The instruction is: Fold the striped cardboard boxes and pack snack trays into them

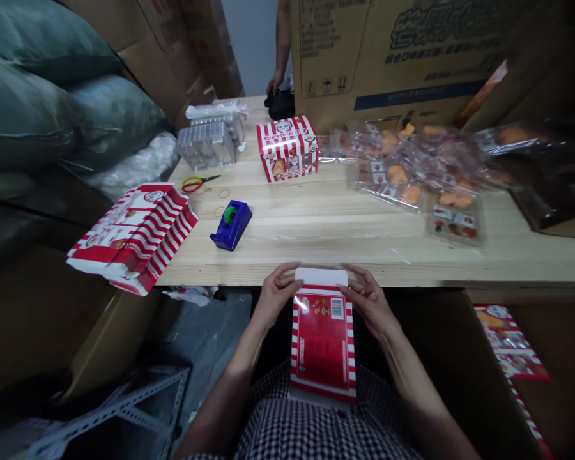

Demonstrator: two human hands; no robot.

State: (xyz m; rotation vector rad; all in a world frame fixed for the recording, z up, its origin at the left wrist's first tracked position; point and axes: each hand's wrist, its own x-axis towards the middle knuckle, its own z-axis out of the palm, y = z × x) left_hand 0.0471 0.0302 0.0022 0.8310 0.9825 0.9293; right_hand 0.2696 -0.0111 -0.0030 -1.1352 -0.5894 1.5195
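Note:
Between my two hands is a red cardboard box (322,345) with white-striped edges, a barcode and a white flap standing out at its far end. My left hand (278,295) grips the box's far left corner, thumb on top by the flap. My right hand (367,295) pinches the far right corner in the same way. The near end of the box rests against a checked garment on my lap. Beyond, on the table, stand a blue tape dispenser (234,225) with green tape and an assembled red-striped box (287,150) with a windowed front.
Flattened striped boxes (129,236) overhang the table's left edge. Yellow-handled scissors (194,184) lie near clear plastic cases (206,144). Clear packets of toy food (412,166) spread across the right. A person's hand (275,82) holds something black behind the table. An open carton (546,358) sits below right.

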